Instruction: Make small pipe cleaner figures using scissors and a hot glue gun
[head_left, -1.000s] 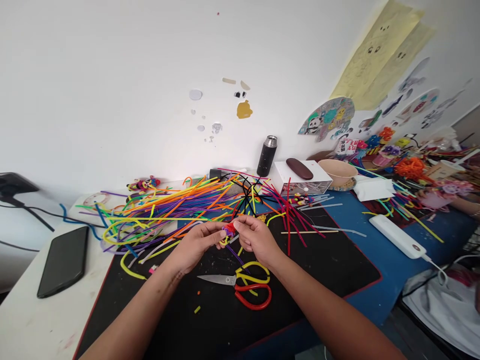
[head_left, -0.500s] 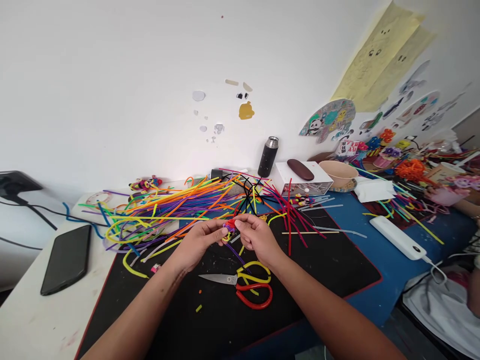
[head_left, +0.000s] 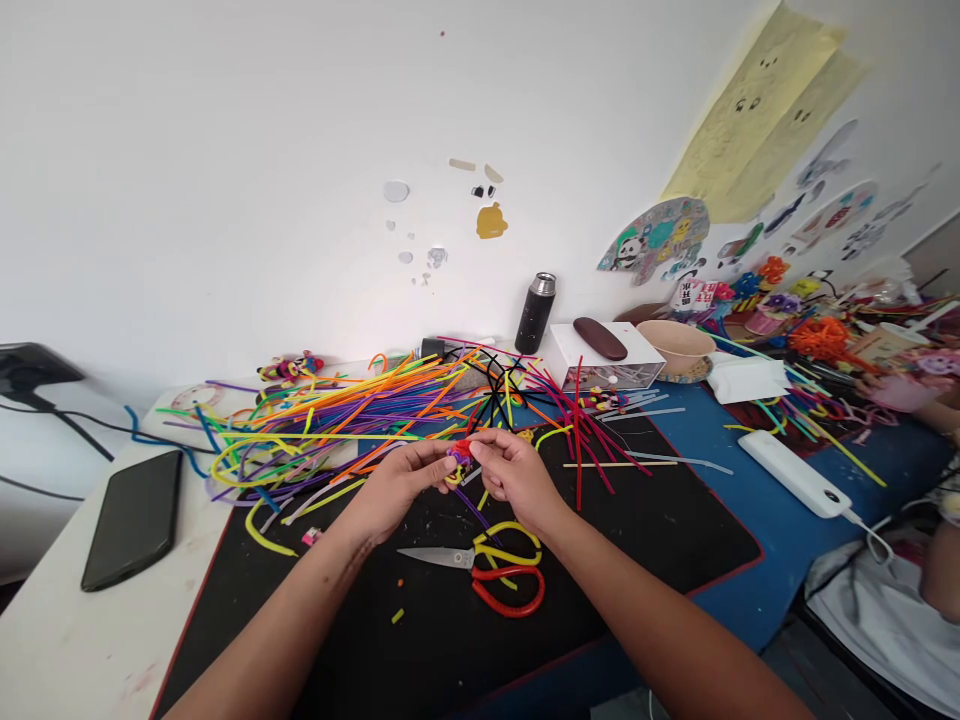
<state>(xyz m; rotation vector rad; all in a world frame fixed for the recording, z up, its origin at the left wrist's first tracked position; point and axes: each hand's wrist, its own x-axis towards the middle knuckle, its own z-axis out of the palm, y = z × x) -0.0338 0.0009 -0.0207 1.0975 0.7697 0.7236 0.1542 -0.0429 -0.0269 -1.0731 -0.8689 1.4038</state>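
Observation:
Between my two hands is a small figure of coiled pipe cleaners point(head_left: 458, 458), red on top, purple in the middle and yellow below. My left hand point(head_left: 401, 487) pinches it from the left with thumb and fingers. On its right side my right hand point(head_left: 517, 478) is closed, fingertips pressed on the red part. Fingers hide much of the figure. Just below my hands lie scissors point(head_left: 472, 562) with one yellow and one red handle, blades pointing left. A purple pipe cleaner point(head_left: 474, 508) runs from near the figure toward them.
Loose pipe cleaners point(head_left: 360, 410) in many colours heap behind my hands on the black mat point(head_left: 615, 560). A black flask point(head_left: 535, 315) stands by a white box point(head_left: 630, 345). A phone point(head_left: 133, 520) lies left, a white power bank point(head_left: 795, 475) right. Another person's arm point(head_left: 943, 560) shows at the right edge.
My hands stay in nearly the same place, still holding the figure. At the far right, the other person's arm has shifted.

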